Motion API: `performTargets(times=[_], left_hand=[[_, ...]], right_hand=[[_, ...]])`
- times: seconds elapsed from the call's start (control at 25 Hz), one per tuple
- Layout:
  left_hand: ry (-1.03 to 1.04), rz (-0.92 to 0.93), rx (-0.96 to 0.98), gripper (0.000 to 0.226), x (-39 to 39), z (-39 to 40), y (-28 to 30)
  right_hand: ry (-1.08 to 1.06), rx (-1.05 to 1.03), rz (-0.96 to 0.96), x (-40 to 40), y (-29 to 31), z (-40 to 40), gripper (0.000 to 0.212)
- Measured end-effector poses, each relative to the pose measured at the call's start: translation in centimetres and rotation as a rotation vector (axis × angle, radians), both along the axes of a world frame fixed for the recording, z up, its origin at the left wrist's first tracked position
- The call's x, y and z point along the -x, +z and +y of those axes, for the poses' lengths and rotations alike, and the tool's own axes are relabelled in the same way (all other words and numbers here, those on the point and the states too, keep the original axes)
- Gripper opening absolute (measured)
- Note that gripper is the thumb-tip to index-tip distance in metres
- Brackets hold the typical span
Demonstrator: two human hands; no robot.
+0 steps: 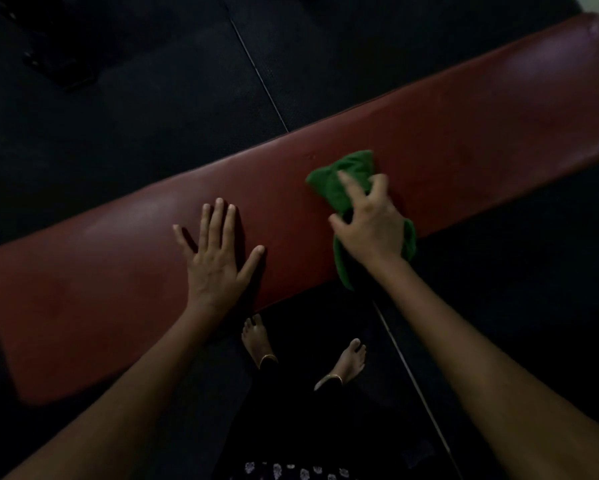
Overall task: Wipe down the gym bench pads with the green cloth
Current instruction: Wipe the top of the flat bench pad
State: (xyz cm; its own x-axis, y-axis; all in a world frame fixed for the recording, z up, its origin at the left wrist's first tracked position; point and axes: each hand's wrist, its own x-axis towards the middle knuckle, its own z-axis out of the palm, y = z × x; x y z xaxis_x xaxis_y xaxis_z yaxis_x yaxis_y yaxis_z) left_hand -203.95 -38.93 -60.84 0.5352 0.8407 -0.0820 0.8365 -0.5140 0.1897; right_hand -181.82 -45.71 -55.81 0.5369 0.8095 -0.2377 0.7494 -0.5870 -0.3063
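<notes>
A long dark-red bench pad (447, 133) runs diagonally from lower left to upper right. A bunched green cloth (346, 174) lies on its middle, one end hanging over the near edge. My right hand (369, 223) grips the cloth from above, fingers curled into it and one finger stretched along it. My left hand (218, 258) rests flat on the pad to the left of the cloth, fingers spread and straight, holding nothing.
Black rubber floor mats (152, 98) surround the bench, with a pale seam line running across them. My two bare feet (260, 341) stand on the floor just in front of the pad. A dark object lies on the floor at the upper left.
</notes>
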Motion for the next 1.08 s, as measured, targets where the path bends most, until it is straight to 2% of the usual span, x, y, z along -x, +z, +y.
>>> performTargets(times=[0.08,0.12,0.2,0.28,0.36,0.44,0.48,0.56,0.64,0.68,0.72,0.84,0.88,0.96,1.08], left_hand=[[-0.014,0.020,0.015,0.078,0.3,-0.1,-0.2],[-0.013,0.022,0.019,0.078,0.2,-0.1,-0.3],[-0.003,0.004,0.023,0.078,0.1,0.0,-0.2],[-0.003,-0.019,0.020,0.077,0.2,0.0,-0.2],[-0.003,-0.036,0.018,0.077,0.3,0.0,-0.2],[-0.005,-0.050,0.021,0.077,0.3,0.2,-0.3],[-0.007,-0.070,0.030,0.077,0.3,0.2,-0.3],[-0.018,-0.132,0.051,0.075,0.7,0.4,-0.1],[-0.045,-0.164,0.049,0.073,2.3,0.7,0.2],[-0.046,-0.158,0.042,0.073,3.8,0.8,0.3],[-0.034,-0.138,0.034,0.073,5.6,1.0,0.3],[0.048,-0.048,0.016,0.077,11.0,1.2,0.1],[0.071,-0.025,0.014,0.078,12.1,1.0,0.0],[0.088,-0.005,0.015,0.076,12.7,0.7,-0.2],[0.085,-0.014,0.012,0.074,12.4,0.8,-0.1]], right_hand=[[0.307,0.029,0.006,0.2,0.2,0.1,0.068],[0.315,0.025,-0.027,-1.5,0.2,0.5,0.067],[0.091,0.046,-0.118,-5.4,0.1,1.3,0.064],[-0.276,0.040,-0.089,-8.6,0.2,2.3,0.061],[-0.482,0.025,-0.053,-8.6,0.3,4.2,0.058],[-0.370,0.046,-0.041,-5.0,0.7,6.0,0.058],[-0.214,0.059,-0.031,-2.5,0.7,6.4,0.059],[0.226,0.076,-0.007,2.0,0.6,6.0,0.064],[0.560,0.091,-0.007,2.0,0.5,5.3,0.067],[0.564,0.096,-0.041,0.5,0.5,5.1,0.067],[0.456,0.104,-0.073,-0.9,0.4,5.0,0.066],[-0.185,0.076,-0.063,-2.4,0.1,6.1,0.061],[-0.293,0.070,-0.066,-0.9,-0.1,6.9,0.061],[-0.251,0.069,-0.066,4.1,-0.2,8.5,0.061],[0.129,0.065,0.012,12.7,0.1,8.4,0.064]])
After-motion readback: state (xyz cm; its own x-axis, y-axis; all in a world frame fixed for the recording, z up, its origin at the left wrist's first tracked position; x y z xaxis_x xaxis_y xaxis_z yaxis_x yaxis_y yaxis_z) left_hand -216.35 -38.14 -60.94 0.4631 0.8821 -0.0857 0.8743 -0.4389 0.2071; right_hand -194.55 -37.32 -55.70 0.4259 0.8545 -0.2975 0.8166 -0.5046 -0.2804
